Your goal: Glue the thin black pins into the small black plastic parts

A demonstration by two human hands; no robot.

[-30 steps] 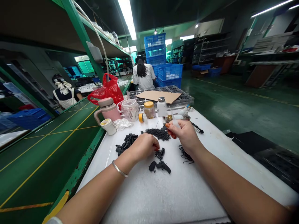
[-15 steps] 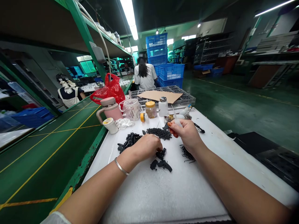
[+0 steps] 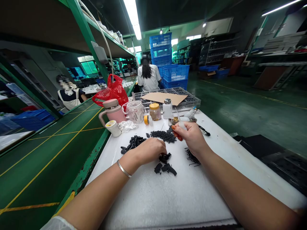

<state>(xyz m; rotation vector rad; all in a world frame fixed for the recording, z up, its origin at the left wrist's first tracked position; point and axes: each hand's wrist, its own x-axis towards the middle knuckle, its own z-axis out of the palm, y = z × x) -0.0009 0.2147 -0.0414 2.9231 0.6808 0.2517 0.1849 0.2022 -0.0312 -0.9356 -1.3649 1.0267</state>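
Note:
My left hand [image 3: 152, 149], with a bracelet at the wrist, has its fingers closed at a small black plastic part [image 3: 166, 157] low over the white tabletop; the fingertips are partly hidden. Just in front of it lie a black pistol-shaped piece [image 3: 169, 169] and a smaller black piece [image 3: 157, 168]. My right hand [image 3: 192, 135] is closed round a small translucent squeeze bottle [image 3: 182, 125] with a thin tip pointing up. Beyond my left hand are a heap of black plastic parts [image 3: 133, 143] and a heap of tiny black pieces [image 3: 165, 136]. Thin black rods [image 3: 191, 158] lie under my right wrist.
Along the table's far side stand a pink mug [image 3: 114, 111], a plastic cup [image 3: 135, 111], a yellow-lidded jar [image 3: 154, 111] and a white pump bottle [image 3: 167, 110]. Cardboard [image 3: 165, 97] covers trays behind. A green conveyor [image 3: 59, 140] runs left. Two people sit farther off.
Both hands stay in nearly the same place, with the left shifting very slightly. The person at the far left has turned their head.

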